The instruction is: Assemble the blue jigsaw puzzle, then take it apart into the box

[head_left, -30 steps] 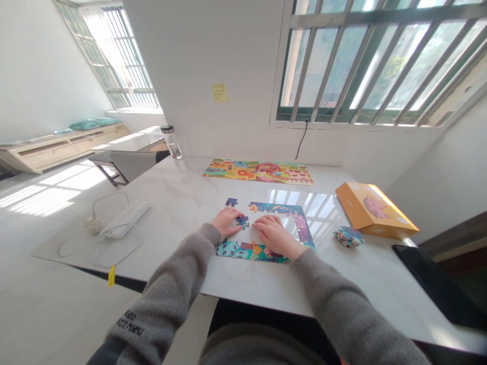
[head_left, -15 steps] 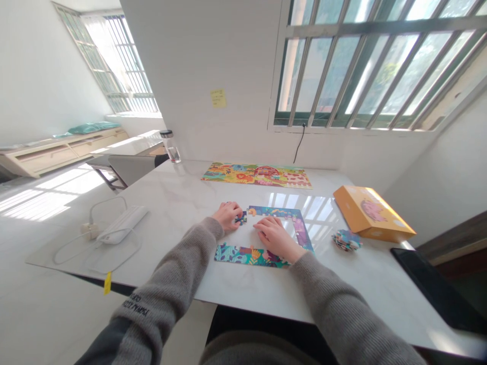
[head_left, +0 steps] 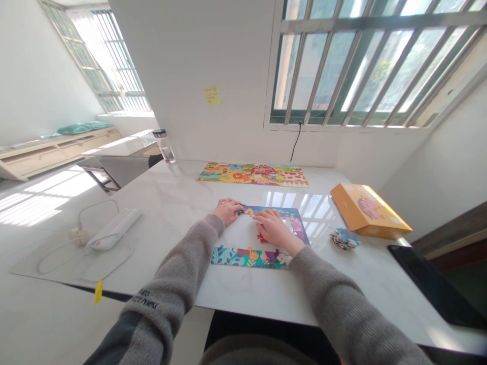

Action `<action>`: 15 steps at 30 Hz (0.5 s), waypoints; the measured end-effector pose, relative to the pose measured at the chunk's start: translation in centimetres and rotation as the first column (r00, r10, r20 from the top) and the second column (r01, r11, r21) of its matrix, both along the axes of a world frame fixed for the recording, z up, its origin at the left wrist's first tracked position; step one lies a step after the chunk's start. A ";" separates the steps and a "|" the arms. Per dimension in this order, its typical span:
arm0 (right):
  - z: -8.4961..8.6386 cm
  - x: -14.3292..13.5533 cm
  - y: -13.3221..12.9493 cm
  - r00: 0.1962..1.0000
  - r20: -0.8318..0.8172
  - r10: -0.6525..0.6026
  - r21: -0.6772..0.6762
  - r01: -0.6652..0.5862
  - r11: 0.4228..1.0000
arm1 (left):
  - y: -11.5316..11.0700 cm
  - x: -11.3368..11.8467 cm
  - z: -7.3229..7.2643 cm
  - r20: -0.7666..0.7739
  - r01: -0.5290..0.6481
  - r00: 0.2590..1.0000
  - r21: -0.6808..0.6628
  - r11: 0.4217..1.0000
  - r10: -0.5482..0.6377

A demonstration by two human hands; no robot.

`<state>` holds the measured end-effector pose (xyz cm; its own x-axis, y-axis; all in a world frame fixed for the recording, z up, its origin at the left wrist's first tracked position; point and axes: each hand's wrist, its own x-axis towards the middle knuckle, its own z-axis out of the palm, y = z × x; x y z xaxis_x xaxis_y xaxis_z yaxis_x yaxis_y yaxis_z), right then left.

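Part of a jigsaw frame lies on the white table, with a dark blue top strip [head_left: 272,208], a purple right side [head_left: 299,226] and a teal leafy bottom strip [head_left: 241,257]. My left hand [head_left: 228,210] is closed on a dark puzzle piece [head_left: 240,209] at the top strip's left end. My right hand [head_left: 274,228] lies palm down over the frame's inside, its fingers stretched left just under the top strip. A red puzzle piece [head_left: 262,239] shows from beneath that hand, partly covered.
A finished farm puzzle strip [head_left: 253,174] lies near the wall. To the right are a pile of puzzle pieces [head_left: 344,239], an orange box [head_left: 371,210] and a black flat object [head_left: 429,284]. A power strip [head_left: 116,229] with its cable and a bottle [head_left: 165,146] stand left.
My left hand has moved its piece up, against the top strip's left end. More of the red piece shows under my right hand, which has shifted slightly. The camera view has shifted a little.
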<state>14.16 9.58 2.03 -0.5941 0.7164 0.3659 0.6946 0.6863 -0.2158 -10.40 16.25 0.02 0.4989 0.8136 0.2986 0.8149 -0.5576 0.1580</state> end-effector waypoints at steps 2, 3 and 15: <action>-0.2 -0.1 0.7 0.999 0.011 -0.039 -0.015 0.039 0.999 | -0.1 0.2 -0.1 0.002 -0.017 1.000 -0.023 1.000 0.017; -0.3 -0.2 0.9 0.998 0.018 -0.056 -0.026 0.057 0.998 | -0.1 0.3 -0.1 0.002 -0.023 1.000 -0.033 0.999 0.023; -0.8 -0.2 0.7 0.989 0.106 -0.102 -0.087 0.112 0.990 | -0.8 0.2 0.7 -0.101 -0.040 0.994 -0.049 0.998 0.035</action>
<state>13.92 10.33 1.25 -0.5425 0.8058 0.2373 0.7844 0.5871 -0.2003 -10.18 15.47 0.72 0.4932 0.8450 0.2067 0.8480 -0.5200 0.1023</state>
